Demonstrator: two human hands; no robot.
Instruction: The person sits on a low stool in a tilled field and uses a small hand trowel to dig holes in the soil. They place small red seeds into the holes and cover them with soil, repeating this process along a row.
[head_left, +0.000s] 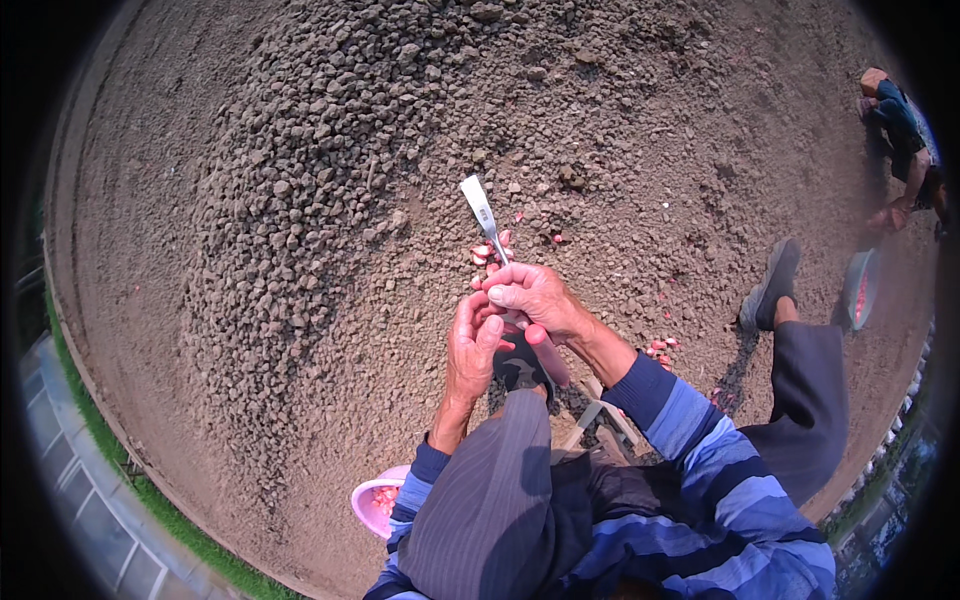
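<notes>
My right hand is closed around a small hand tool with a flat metal blade, its narrow shank pointing away from me and its rounded reddish handle end showing below the fingers. Close beside it, touching or nearly so, is my left hand, palm up with curled fingers; whether it holds anything small is hidden. Pink-skinned cloves or small bulbs lie on the crumbly soil just beyond my hands. More cloves are scattered to the right of my right forearm.
A pink bowl of cloves stands by my left elbow. Beneath me is a low wooden stool. Coarse clods cover the ground ahead and left. At far right another person crouches near a pale basin holding pink pieces.
</notes>
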